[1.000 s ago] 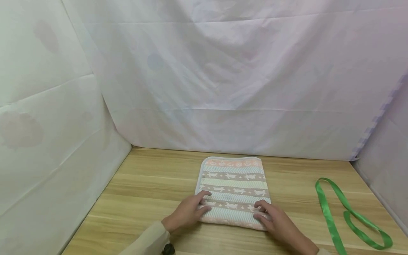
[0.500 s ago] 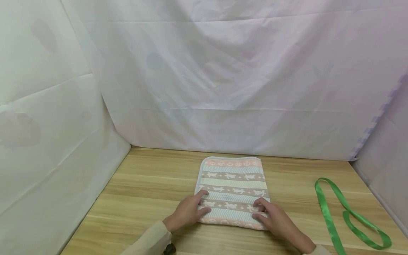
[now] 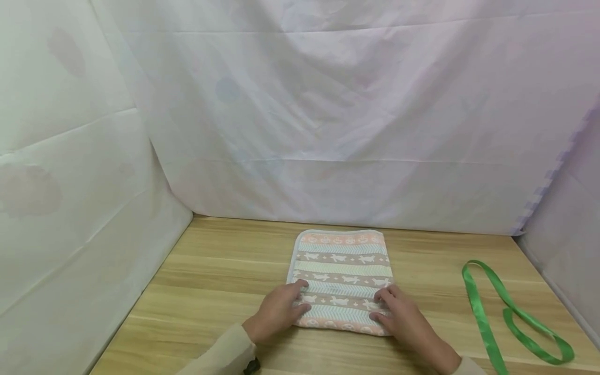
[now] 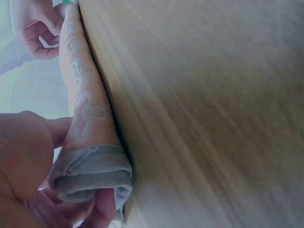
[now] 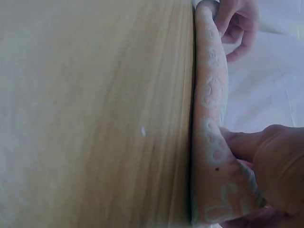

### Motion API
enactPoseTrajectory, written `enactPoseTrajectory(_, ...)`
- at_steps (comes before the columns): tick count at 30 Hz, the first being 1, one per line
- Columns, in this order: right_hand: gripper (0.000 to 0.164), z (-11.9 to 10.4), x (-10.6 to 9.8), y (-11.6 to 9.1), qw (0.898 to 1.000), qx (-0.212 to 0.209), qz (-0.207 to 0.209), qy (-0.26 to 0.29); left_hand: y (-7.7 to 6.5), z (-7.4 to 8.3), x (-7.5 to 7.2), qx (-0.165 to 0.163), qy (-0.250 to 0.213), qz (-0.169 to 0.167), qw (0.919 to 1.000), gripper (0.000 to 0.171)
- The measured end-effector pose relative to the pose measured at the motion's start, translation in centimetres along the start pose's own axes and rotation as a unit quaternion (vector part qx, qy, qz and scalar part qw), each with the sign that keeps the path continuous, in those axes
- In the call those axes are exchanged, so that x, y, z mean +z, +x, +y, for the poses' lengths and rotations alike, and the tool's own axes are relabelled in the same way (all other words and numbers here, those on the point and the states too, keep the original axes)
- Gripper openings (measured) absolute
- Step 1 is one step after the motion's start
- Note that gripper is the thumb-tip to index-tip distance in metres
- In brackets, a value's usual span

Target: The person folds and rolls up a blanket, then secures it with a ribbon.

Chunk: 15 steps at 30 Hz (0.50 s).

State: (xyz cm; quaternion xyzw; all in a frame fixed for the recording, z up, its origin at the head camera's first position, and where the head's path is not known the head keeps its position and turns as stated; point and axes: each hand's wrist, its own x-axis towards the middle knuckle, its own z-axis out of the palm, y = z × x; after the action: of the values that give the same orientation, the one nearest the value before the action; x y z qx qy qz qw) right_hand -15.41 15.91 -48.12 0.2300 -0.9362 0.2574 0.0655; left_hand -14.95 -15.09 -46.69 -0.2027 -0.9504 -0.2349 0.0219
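Observation:
A folded towel (image 3: pixel 344 271) lies flat on the wooden table, banded in pastel stripes with white animal figures and a pale grey trim. At its near left corner my left hand (image 3: pixel 276 307) grips the side edge, thumb and forefinger on top. The left wrist view shows other fingers tucked against the grey-trimmed layers (image 4: pixel 92 173) of the fold. On the opposite side, my right hand (image 3: pixel 405 320) holds the near right corner, its thumb and forefinger over the cloth. In the right wrist view the thumb presses the peach front fold (image 5: pixel 209 95); the remaining fingers are mostly hidden.
A long green ribbon (image 3: pixel 479 307) lies loosely looped on the table (image 3: pixel 225 271), right of the towel. White cloth sheets (image 3: pixel 328 130) hang as walls behind and on both sides. A dark object (image 3: pixel 251 366) shows at the left sleeve.
Towel and left hand look almost still. The right hand's fingers have shifted slightly up along the towel's right edge, and the near edge sits a touch farther back.

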Motion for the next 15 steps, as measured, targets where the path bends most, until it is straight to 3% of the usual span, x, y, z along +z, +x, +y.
enactPoseTrajectory(4,0.033,-0.1,0.2,0.0,0.995,-0.064,0.036,-0.07,-0.1,0.4,0.2,0.039,0.074,0.047,0.9954,0.039)
enactPoseTrajectory(8,0.027,-0.2,0.5,-0.1,0.974,-0.162,0.067,-0.145,-0.2,0.7,0.4,0.1,0.119,0.088,0.9839,0.034)
enactPoseTrajectory(11,0.024,-0.7,0.6,-0.3,0.961,-0.204,0.056,-0.179,-0.2,0.9,0.5,0.138,0.129,0.088,0.9781,0.025)
enactPoseTrajectory(15,0.022,-1.5,0.4,-1.0,0.96,-0.201,0.033,-0.191,-0.3,1.1,0.6,0.154,0.156,0.074,0.9728,0.019)
